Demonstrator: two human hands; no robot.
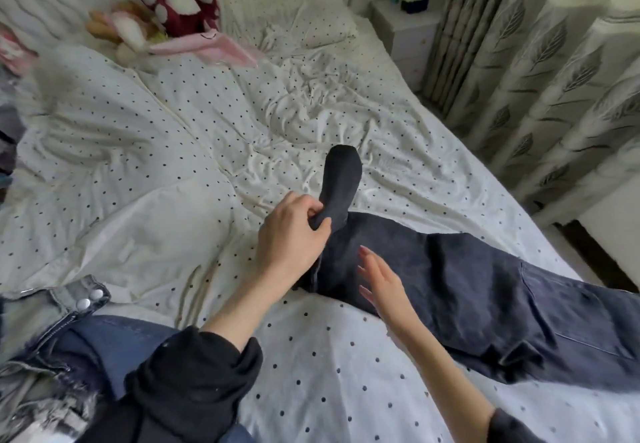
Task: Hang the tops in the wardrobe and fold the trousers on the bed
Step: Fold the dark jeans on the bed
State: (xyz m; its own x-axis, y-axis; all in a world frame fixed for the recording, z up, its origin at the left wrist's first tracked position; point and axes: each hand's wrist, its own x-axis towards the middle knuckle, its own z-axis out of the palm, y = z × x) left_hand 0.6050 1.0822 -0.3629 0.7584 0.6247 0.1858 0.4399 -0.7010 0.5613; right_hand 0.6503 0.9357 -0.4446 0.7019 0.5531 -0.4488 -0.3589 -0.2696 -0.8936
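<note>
Dark trousers (pixel 485 290) lay across the bed (pixel 346 390), just right of our hands. Our left hand (pixel 291 234) pinched a raised flap of their cloth; our right hand (pixel 381 283) hovered open-fingered over the fabric. We judged the denim soft but weighty, best held at waistband or hems to fold flat.

Your dark denim trousers (pixel 485 297) lie across the spotted white bed (pixel 156 151), running from its middle out to the right edge, with a seam and pocket outline showing on the upper face. One narrow dark end is lifted off the cover and stands up. At the lower left lies a crumpled lighter, faded pair of jeans (pixel 59 324), its waistband studs showing.
</note>
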